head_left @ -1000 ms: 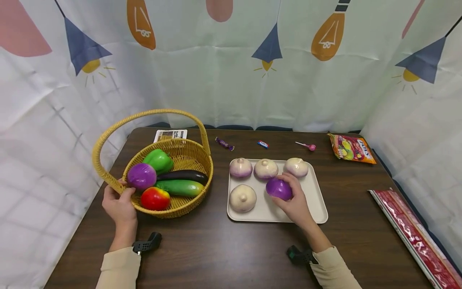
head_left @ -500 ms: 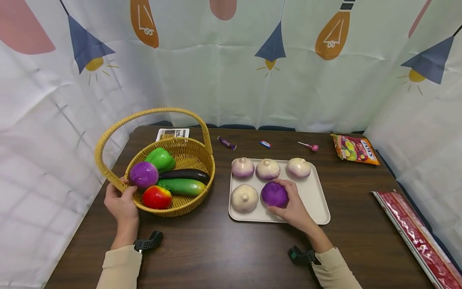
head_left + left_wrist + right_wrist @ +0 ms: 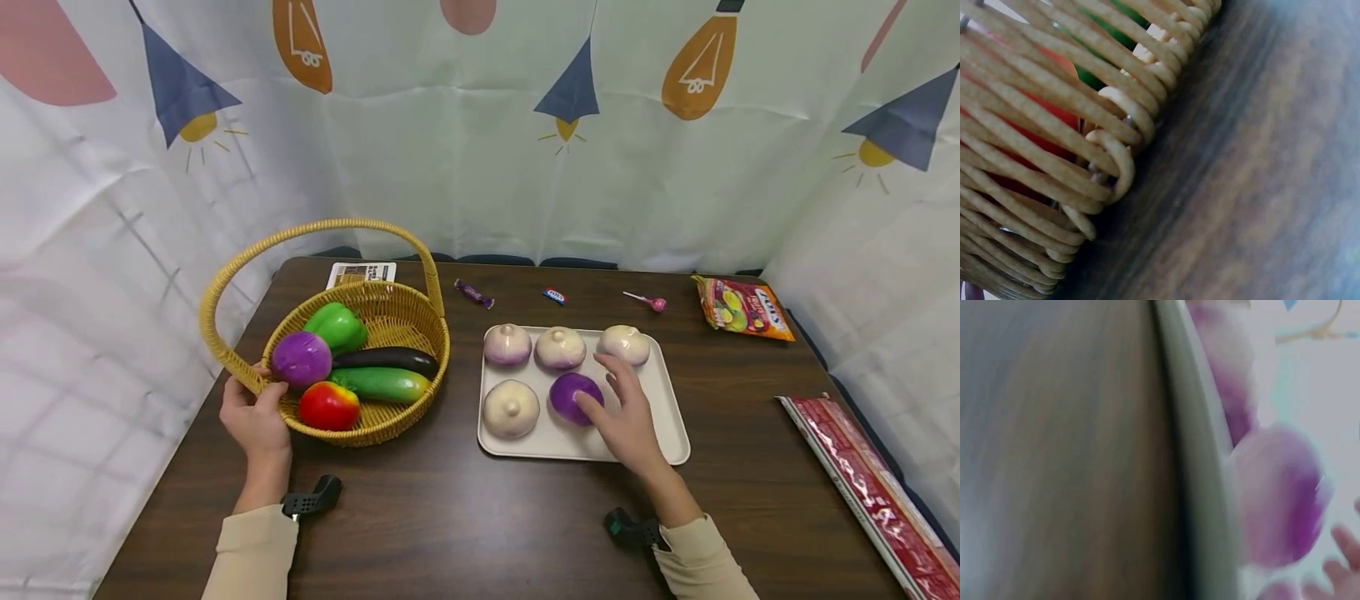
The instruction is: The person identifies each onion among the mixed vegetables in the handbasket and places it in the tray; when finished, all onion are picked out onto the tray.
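My left hand (image 3: 257, 423) grips the left side of the wicker basket (image 3: 390, 429) by the foot of its handle, thumb at the rim. Inside lie a purple turnip (image 3: 302, 360), a green bell pepper (image 3: 336, 327), an eggplant (image 3: 390, 358), a green cucumber-like vegetable (image 3: 386, 384) and a red-yellow fruit (image 3: 328, 406). On the white tray (image 3: 652, 417), my right hand (image 3: 632, 421) has its fingers spread beside another turnip, purple side up (image 3: 570, 398); the thumb overlaps its right side. Several paler turnips (image 3: 511, 409) share the tray. In the left wrist view, the basket's weave (image 3: 1054, 125) hides the hand.
Behind the tray lie a purple-wrapped candy (image 3: 474, 293), a small blue-red candy (image 3: 555, 296) and a lollipop (image 3: 651, 302). A snack bag (image 3: 742, 308) lies at the back right, a long red package (image 3: 862, 475) along the right edge. A printed card (image 3: 362, 273) is behind the basket.
My right hand has shifted the purple turnip left and toward me on the tray, then spread its fingers and let go. The left hand keeps its place on the basket.
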{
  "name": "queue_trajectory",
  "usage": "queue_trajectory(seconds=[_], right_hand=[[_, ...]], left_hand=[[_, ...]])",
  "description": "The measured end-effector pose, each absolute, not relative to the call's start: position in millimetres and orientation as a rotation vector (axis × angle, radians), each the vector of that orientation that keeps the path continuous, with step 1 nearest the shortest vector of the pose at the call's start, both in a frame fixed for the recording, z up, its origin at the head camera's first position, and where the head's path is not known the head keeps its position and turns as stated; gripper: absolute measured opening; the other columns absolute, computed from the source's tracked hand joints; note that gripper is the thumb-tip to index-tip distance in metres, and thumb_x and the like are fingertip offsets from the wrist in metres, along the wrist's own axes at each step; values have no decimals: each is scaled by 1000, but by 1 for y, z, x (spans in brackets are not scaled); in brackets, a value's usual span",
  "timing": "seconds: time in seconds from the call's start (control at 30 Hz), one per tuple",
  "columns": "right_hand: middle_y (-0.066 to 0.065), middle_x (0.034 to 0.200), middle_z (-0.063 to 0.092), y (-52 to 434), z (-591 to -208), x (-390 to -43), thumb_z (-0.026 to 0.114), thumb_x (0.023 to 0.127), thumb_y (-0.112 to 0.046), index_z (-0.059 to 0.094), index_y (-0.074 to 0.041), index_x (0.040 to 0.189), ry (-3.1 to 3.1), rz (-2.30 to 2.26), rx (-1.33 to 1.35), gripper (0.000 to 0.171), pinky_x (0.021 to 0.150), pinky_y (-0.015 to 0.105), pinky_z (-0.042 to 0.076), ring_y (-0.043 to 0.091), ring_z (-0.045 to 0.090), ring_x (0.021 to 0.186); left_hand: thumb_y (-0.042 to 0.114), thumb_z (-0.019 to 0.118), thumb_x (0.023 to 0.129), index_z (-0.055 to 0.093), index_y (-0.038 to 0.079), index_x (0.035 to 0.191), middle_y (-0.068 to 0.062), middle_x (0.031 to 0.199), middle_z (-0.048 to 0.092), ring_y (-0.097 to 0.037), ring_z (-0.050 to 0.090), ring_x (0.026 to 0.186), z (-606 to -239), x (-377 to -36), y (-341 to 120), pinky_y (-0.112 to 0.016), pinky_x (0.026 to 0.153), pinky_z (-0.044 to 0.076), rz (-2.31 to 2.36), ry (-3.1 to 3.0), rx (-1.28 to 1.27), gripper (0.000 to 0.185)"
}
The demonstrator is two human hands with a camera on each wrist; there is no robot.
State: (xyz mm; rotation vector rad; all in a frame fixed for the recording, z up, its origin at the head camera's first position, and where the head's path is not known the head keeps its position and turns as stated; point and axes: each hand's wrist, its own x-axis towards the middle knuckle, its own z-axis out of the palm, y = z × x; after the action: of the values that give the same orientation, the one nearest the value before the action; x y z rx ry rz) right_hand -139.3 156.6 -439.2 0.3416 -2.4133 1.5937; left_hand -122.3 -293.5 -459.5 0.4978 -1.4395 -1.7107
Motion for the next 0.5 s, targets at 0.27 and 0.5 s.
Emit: queue_trajectory(seconds=[0.27,0.5], right_hand=[[18,122,61,92,-394,-141,70,80,7,62,2,116,-2202,1497,526,38,107,37,35,31,52,122],[4,125,59,9,-391,-149,68,87,-10,63,-10,120,-2225,1499,1001,33,104,32,39,17,53,121]], left_hand=[[-1,65,87,61,-2,105,-4,103,62,-16,57,98,-461,-120,-296,-19,86,48,-1537,-1607,496,19],[11,63,92,62,1,109,-2,103,64,-12,58,97,-464,-121,-292,-19,84,46,-1507,-1611,466,20]])
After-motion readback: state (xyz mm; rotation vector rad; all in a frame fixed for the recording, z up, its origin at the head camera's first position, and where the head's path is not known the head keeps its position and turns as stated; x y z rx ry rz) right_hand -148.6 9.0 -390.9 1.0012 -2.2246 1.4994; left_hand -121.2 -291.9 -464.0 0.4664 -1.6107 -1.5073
